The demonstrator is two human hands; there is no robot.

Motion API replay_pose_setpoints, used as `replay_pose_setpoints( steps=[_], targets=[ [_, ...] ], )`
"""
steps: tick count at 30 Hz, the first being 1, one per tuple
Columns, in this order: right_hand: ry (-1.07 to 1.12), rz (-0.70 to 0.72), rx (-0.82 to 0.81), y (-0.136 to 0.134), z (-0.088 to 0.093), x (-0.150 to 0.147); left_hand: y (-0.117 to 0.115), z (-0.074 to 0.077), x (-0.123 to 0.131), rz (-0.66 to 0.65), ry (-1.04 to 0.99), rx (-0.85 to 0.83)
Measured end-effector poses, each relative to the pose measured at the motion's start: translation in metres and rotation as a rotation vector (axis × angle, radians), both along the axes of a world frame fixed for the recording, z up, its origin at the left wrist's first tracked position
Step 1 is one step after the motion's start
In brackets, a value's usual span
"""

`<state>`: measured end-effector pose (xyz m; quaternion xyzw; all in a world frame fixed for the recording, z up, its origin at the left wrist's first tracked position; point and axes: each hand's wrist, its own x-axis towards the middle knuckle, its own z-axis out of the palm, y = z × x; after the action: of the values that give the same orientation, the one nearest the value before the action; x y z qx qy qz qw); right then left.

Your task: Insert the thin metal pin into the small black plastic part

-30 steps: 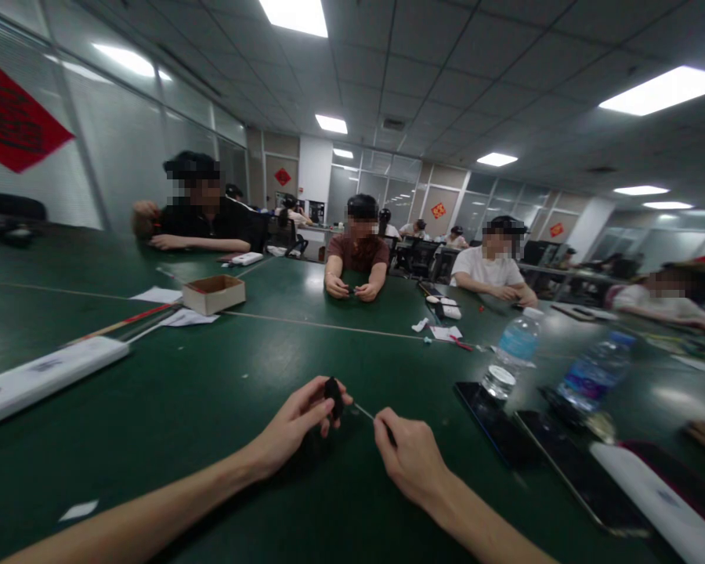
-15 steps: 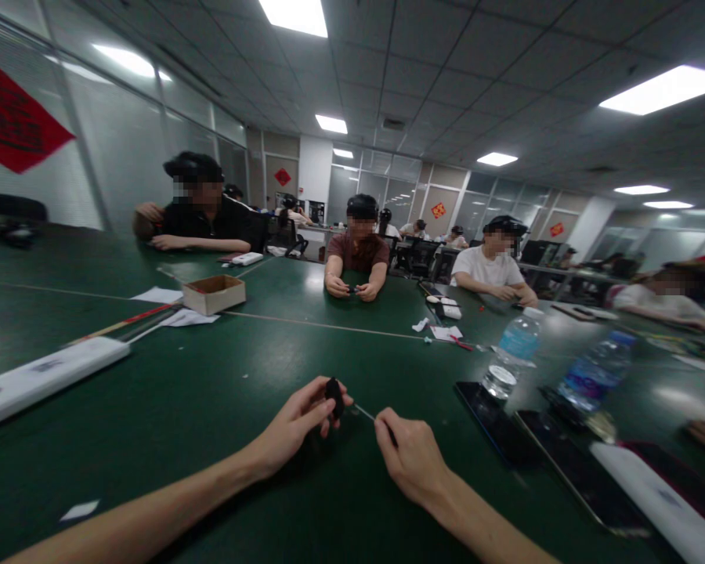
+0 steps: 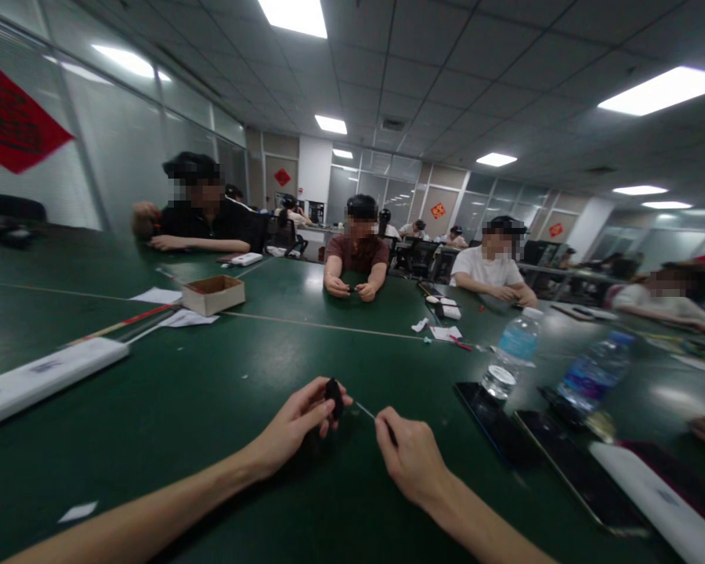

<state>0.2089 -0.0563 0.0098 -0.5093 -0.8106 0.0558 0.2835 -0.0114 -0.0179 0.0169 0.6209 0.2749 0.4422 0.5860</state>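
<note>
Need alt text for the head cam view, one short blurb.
A person's left hand pinches a small black object while the right hand holds a thin metal rod pointing toward it, above a dark green table. Other people sit along the table, with water bottles and phones nearby.

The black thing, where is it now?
In the head view, the small black object sits low and centre, pinched in the left hand, near the thin metal rod held in the right hand.
</note>
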Motion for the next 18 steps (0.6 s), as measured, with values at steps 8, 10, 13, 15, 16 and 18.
replay_pose_setpoints(
  steps=[8, 10, 13, 15, 16, 18],
  targets=[
    [0.015, 0.016, 0.006, -0.0007, 0.0008, -0.0007, 0.0005, -0.003, 0.0005, 0.023, -0.014, -0.022],
    [0.015, 0.016, 0.012, -0.0004, 0.0008, -0.0006, 0.0007, -0.0033, 0.0004, 0.027, -0.01, -0.026],
    [0.01, 0.008, 0.019, 0.0, 0.0005, -0.0004, 0.0009, -0.0036, 0.0004, 0.031, -0.013, -0.024],
    [0.009, 0.005, 0.015, 0.0001, 0.0003, -0.0002, 0.0009, -0.0037, 0.0007, 0.032, -0.018, -0.023],
    [0.012, 0.005, 0.01, 0.0001, 0.0002, -0.0001, 0.0008, -0.0036, 0.0009, 0.03, -0.017, -0.023],
    [0.021, 0.008, 0.002, 0.0001, -0.0001, 0.0001, 0.0006, -0.0031, 0.001, 0.028, -0.01, -0.016]
  ],
)
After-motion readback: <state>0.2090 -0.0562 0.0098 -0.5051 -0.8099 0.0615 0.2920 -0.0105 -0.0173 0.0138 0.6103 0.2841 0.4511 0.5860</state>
